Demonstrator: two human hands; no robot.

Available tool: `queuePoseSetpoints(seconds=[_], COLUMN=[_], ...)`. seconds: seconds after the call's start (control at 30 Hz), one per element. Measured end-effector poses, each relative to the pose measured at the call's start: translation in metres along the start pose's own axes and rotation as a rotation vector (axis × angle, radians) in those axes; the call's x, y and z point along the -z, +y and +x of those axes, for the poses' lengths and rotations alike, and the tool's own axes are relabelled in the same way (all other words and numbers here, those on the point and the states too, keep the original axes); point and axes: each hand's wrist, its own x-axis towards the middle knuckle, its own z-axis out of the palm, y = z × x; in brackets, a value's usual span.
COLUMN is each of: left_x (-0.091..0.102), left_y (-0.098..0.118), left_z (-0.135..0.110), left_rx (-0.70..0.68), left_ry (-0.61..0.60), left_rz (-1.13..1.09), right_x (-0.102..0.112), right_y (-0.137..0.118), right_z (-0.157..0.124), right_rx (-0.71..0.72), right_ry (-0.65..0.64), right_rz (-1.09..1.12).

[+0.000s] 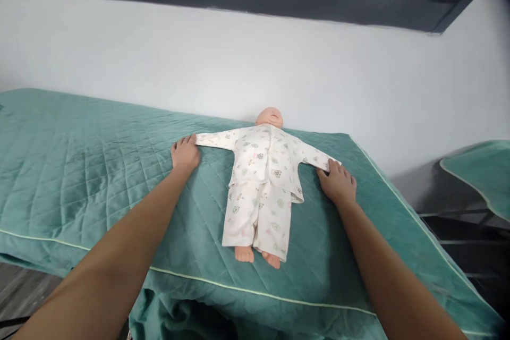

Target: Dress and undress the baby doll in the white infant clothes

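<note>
A baby doll lies on its back on a green quilted bed cover, dressed in a white printed top and trousers, arms spread out sideways. My left hand rests at the end of the doll's sleeve on the left, fingertips pinching the cuff. My right hand rests at the end of the other sleeve, fingers closed on that cuff. The doll's bare feet point towards me.
The bed stands against a white wall under a dark window frame. A second bed with the same green cover stands at the right across a narrow gap. Dark floor shows at the lower left.
</note>
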Motion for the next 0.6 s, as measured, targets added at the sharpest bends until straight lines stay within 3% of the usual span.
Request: queuePoseSetpoints(seconds=[0.23,0.37,0.47,0.6], left_x=[0.000,0.004,0.008,0.016], left_y=[-0.002,-0.002,0.000,0.007], left_z=[-0.002,-0.009,-0.019,-0.047], left_rx=[-0.033,-0.036,-0.037,-0.120], left_ry=[-0.022,-0.032,0.035,0.119], left_rz=[0.019,-0.046,-0.230,-0.501], right_x=[0.001,0.004,0.008,0.012], right_y=[-0.006,-0.009,-0.010,-0.016], right_z=[-0.010,-0.029,-0.057,-0.117], right_rx=[-0.052,-0.092,-0.050,0.096], right_ry=[-0.009,-0.044,-0.054,0.012], right_rz=[-0.003,-0.003,-0.017,0.009])
